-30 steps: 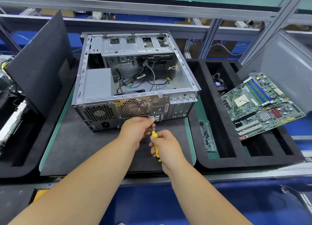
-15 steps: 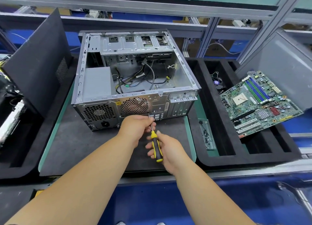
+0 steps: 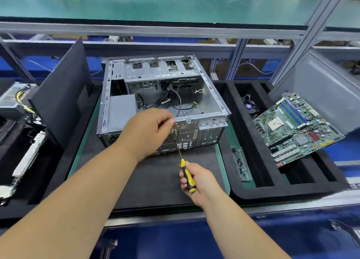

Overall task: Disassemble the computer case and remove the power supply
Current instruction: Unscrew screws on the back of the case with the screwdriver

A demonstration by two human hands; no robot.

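An open grey computer case (image 3: pixel 212 103) lies on a black mat, its rear panel facing me. The grey power supply (image 3: pixel 121 110) sits in its left rear corner, with loose cables (image 3: pixel 175 101) beside it. My right hand (image 3: pixel 198 181) grips a yellow-and-black screwdriver (image 3: pixel 187 176), whose shaft points up toward the rear panel. My left hand (image 3: pixel 148 130) is raised in front of the rear fan grille with its fingertips pinched together; whether they hold a small thing I cannot tell.
A black side panel (image 3: pixel 62 95) leans at the left, with another power supply (image 3: pixel 11 101) behind it. A black foam tray (image 3: pixel 259 190) on the right holds a motherboard (image 3: pixel 296 126) and a strip of screws (image 3: pixel 240 164). An aluminium frame crosses the back.
My left hand has risen from the lower rear panel to the case's top edge. My right hand has drawn the screwdriver back toward me. The view has tilted upward.
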